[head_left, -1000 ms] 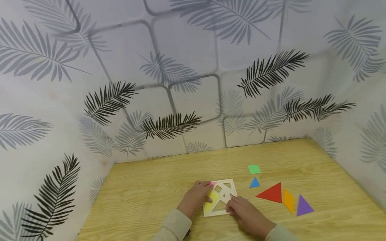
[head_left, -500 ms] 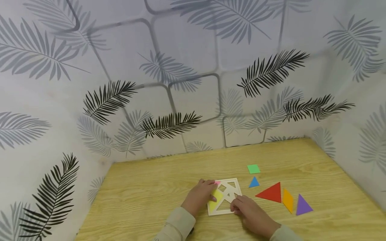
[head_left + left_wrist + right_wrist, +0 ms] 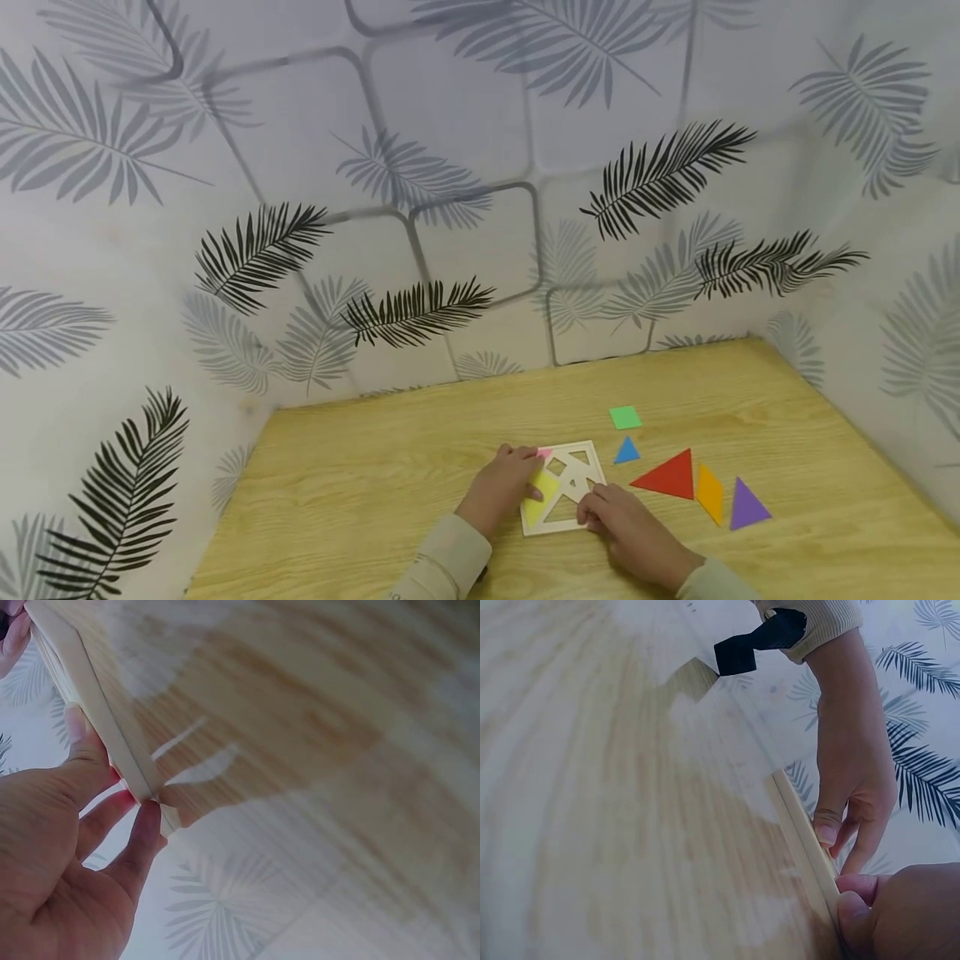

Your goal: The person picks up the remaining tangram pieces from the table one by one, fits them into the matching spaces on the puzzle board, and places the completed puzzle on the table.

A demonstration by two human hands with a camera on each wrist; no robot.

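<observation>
A white tangram tray [image 3: 562,527] with cut-out slots lies on the table in the head view. In its left slots sit a yellow triangle [image 3: 542,507] and a pink piece [image 3: 545,452], partly covered by fingers. My left hand [image 3: 501,487] grips the tray's left side, thumb over the yellow triangle; the left wrist view shows its fingers at the edge. My right hand [image 3: 626,529] pinches the tray's near right edge, also seen low in the right wrist view. Right of the tray lie a green parallelogram-looking piece [image 3: 625,417], a blue triangle [image 3: 627,451] and a red triangle [image 3: 671,477].
Farther right on the wood-grain table [image 3: 360,492] are an orange parallelogram [image 3: 709,495] and a purple triangle [image 3: 747,505]. A leaf-patterned backdrop [image 3: 465,108] encloses the table at the back and both sides.
Both hands have slid the tangram tray a little to the right, keeping their hold. The loose pieces stay in place on the table; the head view has shifted slightly.
</observation>
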